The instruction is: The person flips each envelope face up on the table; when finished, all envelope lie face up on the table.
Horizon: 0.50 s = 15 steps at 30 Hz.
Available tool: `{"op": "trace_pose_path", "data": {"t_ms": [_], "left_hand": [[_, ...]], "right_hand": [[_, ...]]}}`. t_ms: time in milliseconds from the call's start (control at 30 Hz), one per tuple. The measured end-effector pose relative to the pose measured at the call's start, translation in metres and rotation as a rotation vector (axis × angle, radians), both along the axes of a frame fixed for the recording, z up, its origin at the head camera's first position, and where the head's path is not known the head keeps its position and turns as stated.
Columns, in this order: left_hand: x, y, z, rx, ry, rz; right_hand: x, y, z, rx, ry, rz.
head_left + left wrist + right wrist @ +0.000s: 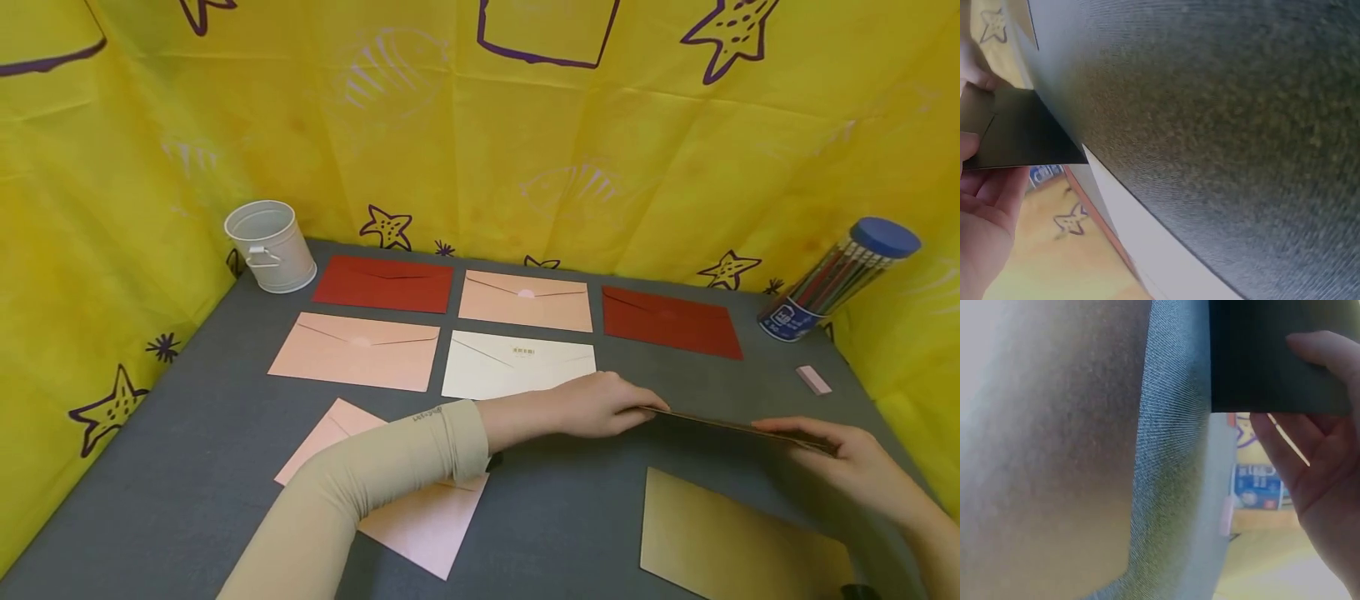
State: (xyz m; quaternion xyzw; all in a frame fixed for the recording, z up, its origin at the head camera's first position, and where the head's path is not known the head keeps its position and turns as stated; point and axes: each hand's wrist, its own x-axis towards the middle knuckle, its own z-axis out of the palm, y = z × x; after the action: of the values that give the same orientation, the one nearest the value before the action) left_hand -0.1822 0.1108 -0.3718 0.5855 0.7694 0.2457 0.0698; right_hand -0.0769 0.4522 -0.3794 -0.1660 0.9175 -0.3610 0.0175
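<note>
I hold a dark envelope (738, 429) flat in the air, just above the grey counter (202, 467). My left hand (600, 406) pinches its left end and my right hand (855, 462) pinches its right end, thumb on top and fingers under it. From the head view I see only its thin edge. Just below the dark envelope, toward me, a gold envelope (738, 542) lies flat, close to the near edge of the counter. Between them is a strip of bare counter. Left of the dark envelope, under my sleeve (375, 492), lies a pink envelope (420, 525). Behind the dark envelope, five more envelopes lie in two rows with thin gaps between them: a cream envelope (517, 367) is nearest, then a pink one (356, 352), and at the back two red ones (382, 284) (670, 322) with another pink one (525, 301) between. Far left of them, in the back corner by the yellow cloth wall (465, 142), stands a white bucket (272, 247); I cannot see inside it. Right of the dark envelope, by the wall, a clear tube with a blue lid (840, 279) leans, full of pencils. A small pink eraser (813, 379) lies near it.
</note>
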Motion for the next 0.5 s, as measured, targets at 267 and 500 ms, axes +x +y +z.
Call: {"op": "trace_pose_path", "data": {"t_ms": [267,500], "left_hand": [[-0.014,-0.003,-0.007,0.158,-0.185,0.184],[-0.017,-0.004,-0.012,0.205,-0.212,0.317]], "right_hand": [[-0.011,0.005,0.0,0.012,-0.07,-0.205],[-0.019,0.005,-0.003,0.049,-0.123,-0.305]]}}
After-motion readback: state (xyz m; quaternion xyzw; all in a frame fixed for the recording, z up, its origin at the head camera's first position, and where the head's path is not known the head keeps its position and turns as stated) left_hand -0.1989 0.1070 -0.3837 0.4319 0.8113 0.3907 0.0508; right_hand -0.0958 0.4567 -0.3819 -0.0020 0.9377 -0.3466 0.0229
